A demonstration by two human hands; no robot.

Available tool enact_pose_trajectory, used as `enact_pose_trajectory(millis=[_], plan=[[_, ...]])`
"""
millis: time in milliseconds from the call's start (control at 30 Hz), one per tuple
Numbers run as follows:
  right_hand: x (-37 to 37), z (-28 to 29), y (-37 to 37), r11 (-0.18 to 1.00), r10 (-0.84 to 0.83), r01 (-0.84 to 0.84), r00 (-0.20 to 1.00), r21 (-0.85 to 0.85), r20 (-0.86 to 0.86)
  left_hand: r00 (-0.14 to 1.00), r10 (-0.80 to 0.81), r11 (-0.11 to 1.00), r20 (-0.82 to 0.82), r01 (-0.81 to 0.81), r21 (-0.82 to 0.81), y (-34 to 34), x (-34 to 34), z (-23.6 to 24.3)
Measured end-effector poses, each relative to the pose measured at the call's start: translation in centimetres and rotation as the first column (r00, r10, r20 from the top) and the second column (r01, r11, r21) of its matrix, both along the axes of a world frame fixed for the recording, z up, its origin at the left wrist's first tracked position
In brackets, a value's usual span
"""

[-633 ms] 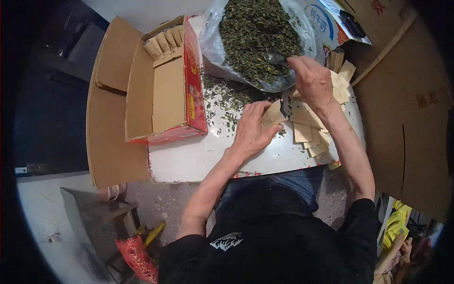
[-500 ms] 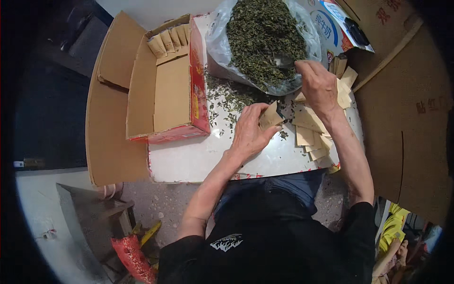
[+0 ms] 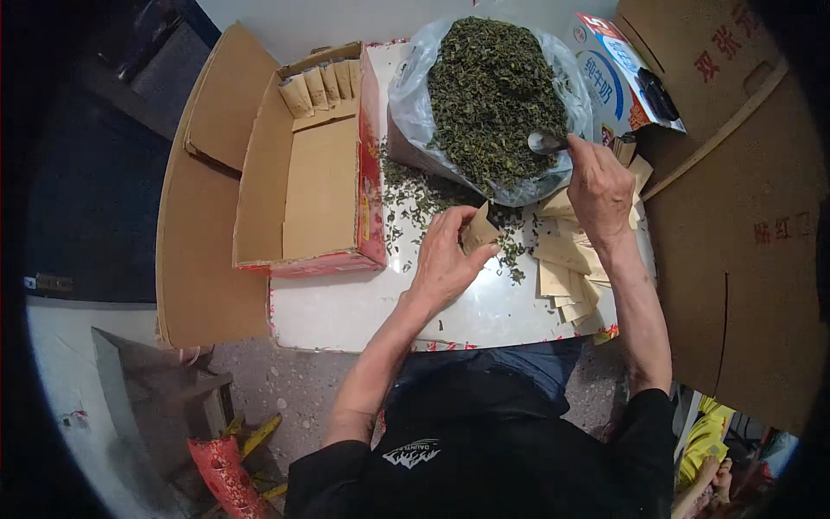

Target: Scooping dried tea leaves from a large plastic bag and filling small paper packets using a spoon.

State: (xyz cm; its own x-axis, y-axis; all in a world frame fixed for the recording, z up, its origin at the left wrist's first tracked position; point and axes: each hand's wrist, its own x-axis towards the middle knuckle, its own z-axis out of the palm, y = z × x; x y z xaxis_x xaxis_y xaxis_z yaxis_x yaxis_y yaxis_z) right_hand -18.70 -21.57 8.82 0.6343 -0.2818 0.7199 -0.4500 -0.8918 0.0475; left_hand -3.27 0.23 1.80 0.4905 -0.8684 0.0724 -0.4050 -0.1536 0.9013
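My left hand (image 3: pixel 447 262) is closed around a small brown paper packet (image 3: pixel 481 228), held upright with its mouth up above the white tabletop (image 3: pixel 363 316). In my right hand (image 3: pixel 603 189) is a metal spoon (image 3: pixel 545 143); its bowl lies at the right side of a heap of dried green leaves (image 3: pixel 493 95). Those leaves fill a clear plastic bag (image 3: pixel 413 108) at the far side of the table. Beneath and beside my right wrist, flat paper packets (image 3: pixel 564 277) lie in a loose, overlapping pile.
An open cardboard box (image 3: pixel 322 190) on the left holds several upright paper packets (image 3: pixel 296 95) at its far end. Loose leaves (image 3: pixel 419 195) are strewn between box and bag. Large cardboard (image 3: pixel 735 208) borders the right, near a blue-white carton (image 3: pixel 609 78). Another person's hands (image 3: pixel 713 476) show lower right.
The spoon has shifted slightly right and nearer in the leaves, and its bowl shows more clearly. My left hand still holds the packet. The whole view has shifted a little.
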Motion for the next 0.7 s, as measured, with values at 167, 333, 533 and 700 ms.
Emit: enact_pose_trajectory(millis=[167,333,533,700], plan=[[-0.1,0.3,0.1,1.000,-0.021,0.021,1.000,0.019,0.013,1.000,0.024,0.999,0.008,-0.025,0.022,-0.3,0.4,0.3],[-0.3,0.4,-0.2,0.997,-0.054,0.052,0.998,0.053,0.034,0.998,0.021,1.000,0.058,-0.022,0.004,-0.6,0.5,-0.6],[0.9,-0.6,0.1,0.992,-0.046,0.040,0.998,0.120,0.051,1.000,0.000,0.999,0.014,-0.001,0.049,-0.7,0.2,-1.2],[1.4,-1.0,0.1,0.964,-0.048,0.036,0.998,0.264,0.038,1.000,0.006,0.998,0.031,-0.007,0.059,-0.7,0.5,-1.4]])
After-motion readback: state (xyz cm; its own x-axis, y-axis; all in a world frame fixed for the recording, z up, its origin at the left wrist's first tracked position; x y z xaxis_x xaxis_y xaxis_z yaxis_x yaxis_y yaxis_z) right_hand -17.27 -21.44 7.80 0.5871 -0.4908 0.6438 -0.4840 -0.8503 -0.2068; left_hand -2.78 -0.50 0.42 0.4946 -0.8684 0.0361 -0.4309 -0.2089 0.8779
